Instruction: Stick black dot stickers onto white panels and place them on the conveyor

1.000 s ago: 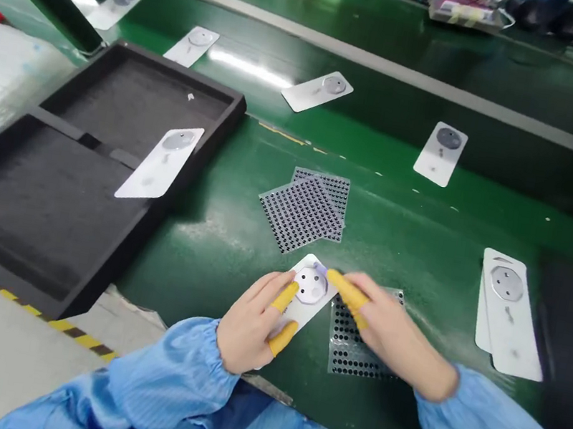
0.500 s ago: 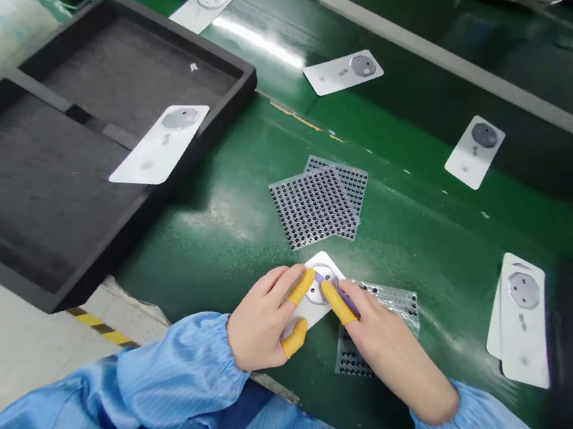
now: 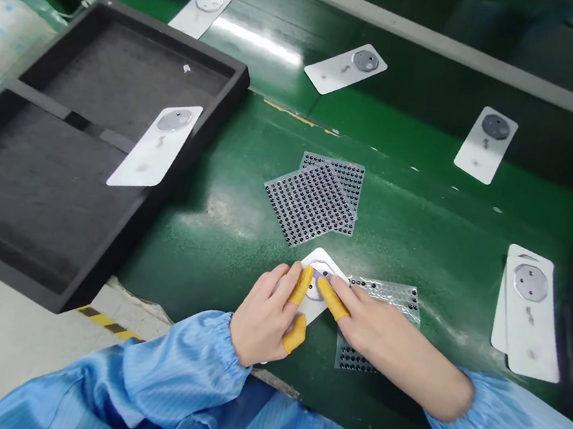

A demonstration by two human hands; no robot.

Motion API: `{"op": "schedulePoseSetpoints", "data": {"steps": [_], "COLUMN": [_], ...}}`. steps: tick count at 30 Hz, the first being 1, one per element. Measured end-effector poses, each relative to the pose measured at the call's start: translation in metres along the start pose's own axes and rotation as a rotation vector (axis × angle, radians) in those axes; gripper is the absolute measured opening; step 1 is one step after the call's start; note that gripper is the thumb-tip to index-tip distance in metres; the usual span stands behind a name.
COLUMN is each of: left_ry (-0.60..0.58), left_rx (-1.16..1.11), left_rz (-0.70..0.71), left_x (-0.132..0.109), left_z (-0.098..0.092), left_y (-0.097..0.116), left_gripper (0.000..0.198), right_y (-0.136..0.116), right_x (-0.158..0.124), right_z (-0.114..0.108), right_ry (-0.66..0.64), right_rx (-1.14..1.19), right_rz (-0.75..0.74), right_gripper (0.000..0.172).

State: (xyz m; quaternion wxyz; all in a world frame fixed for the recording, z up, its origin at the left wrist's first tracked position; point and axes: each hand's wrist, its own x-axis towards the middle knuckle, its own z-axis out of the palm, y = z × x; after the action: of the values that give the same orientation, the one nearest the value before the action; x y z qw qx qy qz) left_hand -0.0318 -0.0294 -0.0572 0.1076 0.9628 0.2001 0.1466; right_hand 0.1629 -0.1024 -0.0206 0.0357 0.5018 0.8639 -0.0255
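A white phone-back panel with a round camera plate lies tilted on the green bench in front of me. My left hand, in yellow finger cots, closes on its left side. My right hand pinches a slim purple tool across the camera plate; most of the tool is hidden by fingers. Beneath my right forearm lies a clear sheet of black dots, with many dots gone from its upper part. Two overlapping dot sheets rest just beyond the panel.
At the left is a black divided tray, with one white panel lying across its rim. Several similar panels, such as this one, are spread along the back strip. Two stacked panels lie at the right.
My view has shifted slightly. Both hands stay at the panel's camera plate, and the purple tool shows less behind my right fingers. The two rightmost panel spots appear slightly farther right.
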Motion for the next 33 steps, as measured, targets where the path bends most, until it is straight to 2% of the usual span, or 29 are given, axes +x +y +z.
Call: {"op": "schedulePoseSetpoints", "data": {"steps": [4, 7, 10, 13, 15, 18, 21, 24, 26, 28, 31, 33], "left_ry": [0.01, 0.035, 0.078, 0.09, 0.094, 0.107, 0.114, 0.123, 0.129, 0.106, -0.091, -0.195], "left_rx": [-0.041, -0.092, -0.115, -0.132, -0.137, -0.143, -0.16, -0.233, -0.385, -0.68, -1.222, -1.461], "left_rz": [-0.004, -0.017, -0.033, -0.043, -0.047, -0.05, -0.045, -0.062, -0.134, -0.29, -0.54, -0.586], "left_x": [-0.004, -0.005, -0.005, -0.004, -0.004, -0.006, -0.008, -0.008, -0.005, 0.003, 0.019, 0.031], "left_z": [0.005, 0.008, 0.008, 0.008, 0.008, 0.01, 0.015, 0.016, 0.008, -0.011, -0.053, -0.078], "left_y": [-0.002, -0.004, -0.005, -0.005, -0.005, -0.004, -0.005, -0.007, -0.007, -0.003, 0.017, 0.036], "left_gripper": [0.034, 0.031, 0.051, 0.071, 0.079, 0.086, 0.089, 0.089, 0.087, 0.079, 0.056, 0.045], "right_y": [-0.001, 0.013, 0.045, 0.069, 0.063, 0.028, -0.001, -0.005, 0.0, 0.003, -0.001, -0.007], "right_x": [0.0, -0.009, -0.02, -0.019, -0.01, 0.006, 0.016, 0.021, 0.021, 0.018, 0.002, -0.016], "right_z": [-0.003, -0.008, -0.007, -0.003, -0.002, 0.0, 0.005, 0.009, 0.006, -0.006, -0.036, -0.058], "right_ry": [-0.001, 0.0, 0.078, 0.193, 0.233, 0.241, 0.309, 0.448, 0.507, 0.53, 0.568, 0.602], "right_rx": [0.017, 0.145, 0.263, 0.15, 0.061, 0.119, 0.46, 0.808, 0.912, 0.987, 1.269, 1.455], "right_rz": [0.014, 0.071, 0.255, 0.451, 0.486, 0.43, 0.454, 0.574, 0.619, 0.621, 0.64, 0.697], "right_gripper": [0.034, 0.046, 0.053, 0.044, 0.033, 0.021, 0.019, 0.014, 0.014, 0.018, 0.026, 0.03]}}
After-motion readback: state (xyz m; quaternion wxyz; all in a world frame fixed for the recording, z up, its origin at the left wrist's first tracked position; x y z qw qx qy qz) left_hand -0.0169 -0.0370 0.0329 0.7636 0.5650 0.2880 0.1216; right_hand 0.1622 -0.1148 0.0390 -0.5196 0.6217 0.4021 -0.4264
